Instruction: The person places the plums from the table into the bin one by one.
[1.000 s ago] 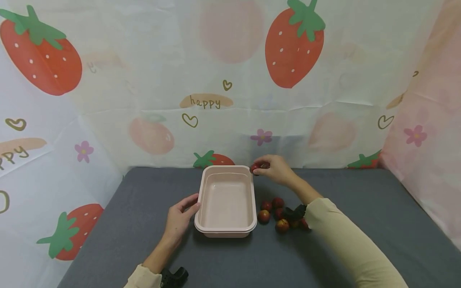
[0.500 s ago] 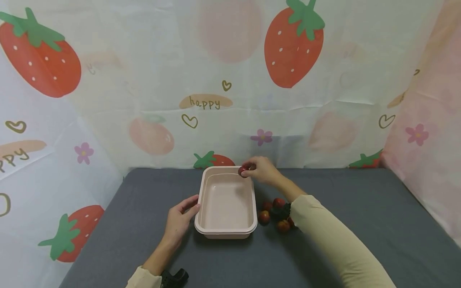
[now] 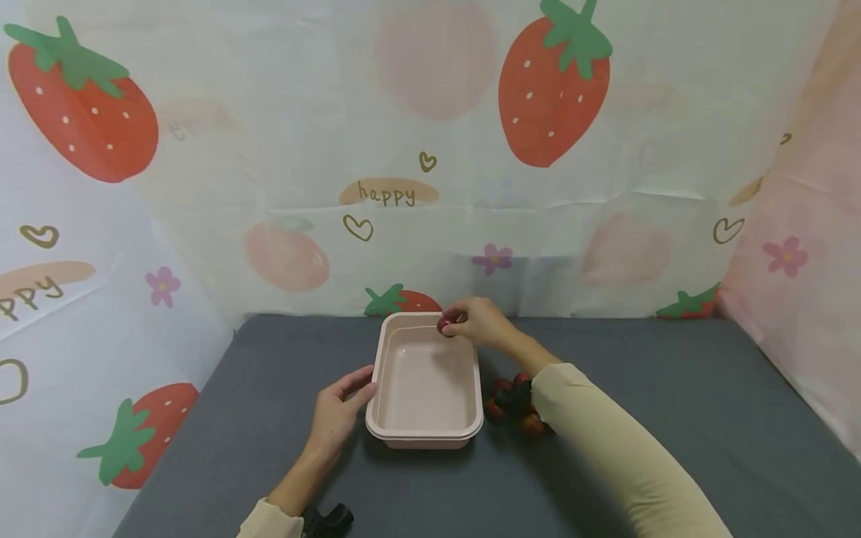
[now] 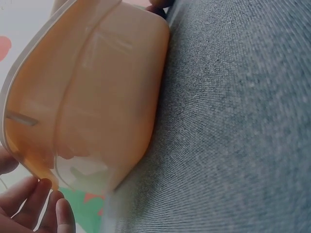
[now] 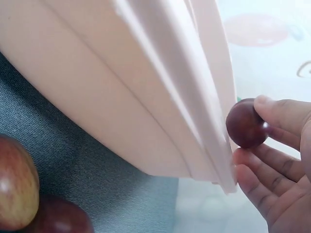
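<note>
While the left hand (image 3: 338, 411) touched the tray (image 3: 424, 392) beside it, the right hand (image 3: 483, 323) pinched what seemed a plum (image 5: 245, 124), likely firm, light, slick, best held mid-girth.

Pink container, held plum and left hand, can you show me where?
Pink container (image 3: 425, 392), head view: its bare floor.
Held plum (image 5: 244, 124), right wrist view: middle of its skin.
Left hand (image 3: 335, 411), head view: the hand's middle.
</note>
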`<state>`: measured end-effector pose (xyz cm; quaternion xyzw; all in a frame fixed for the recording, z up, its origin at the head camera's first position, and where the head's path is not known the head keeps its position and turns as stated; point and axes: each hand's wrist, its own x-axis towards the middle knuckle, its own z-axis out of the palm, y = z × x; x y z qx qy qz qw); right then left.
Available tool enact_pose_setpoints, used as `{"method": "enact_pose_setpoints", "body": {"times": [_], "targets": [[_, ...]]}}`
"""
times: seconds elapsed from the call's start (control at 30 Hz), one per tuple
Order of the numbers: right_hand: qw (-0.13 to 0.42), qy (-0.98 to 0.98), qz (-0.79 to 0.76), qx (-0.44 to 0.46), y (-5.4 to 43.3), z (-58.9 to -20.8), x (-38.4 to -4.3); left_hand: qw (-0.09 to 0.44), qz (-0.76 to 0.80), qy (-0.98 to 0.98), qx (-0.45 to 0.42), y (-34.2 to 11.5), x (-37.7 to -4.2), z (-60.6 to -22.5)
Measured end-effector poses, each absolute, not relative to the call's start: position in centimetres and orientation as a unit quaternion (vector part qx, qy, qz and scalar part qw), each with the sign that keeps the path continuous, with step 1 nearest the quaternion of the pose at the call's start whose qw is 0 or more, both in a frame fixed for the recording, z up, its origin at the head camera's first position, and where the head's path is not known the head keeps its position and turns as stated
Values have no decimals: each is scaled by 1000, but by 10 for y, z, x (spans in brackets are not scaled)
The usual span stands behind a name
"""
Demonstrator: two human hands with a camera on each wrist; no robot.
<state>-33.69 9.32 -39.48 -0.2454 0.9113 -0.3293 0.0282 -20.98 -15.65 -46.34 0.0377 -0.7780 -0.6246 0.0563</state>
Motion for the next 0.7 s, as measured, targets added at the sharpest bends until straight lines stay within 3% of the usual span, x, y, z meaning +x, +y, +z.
{"method": "enact_pose_setpoints", "body": {"times": [0.7], "targets": [[29, 929, -259, -265, 82, -404, -336, 60, -624, -778, 37, -156, -209, -463]]}}
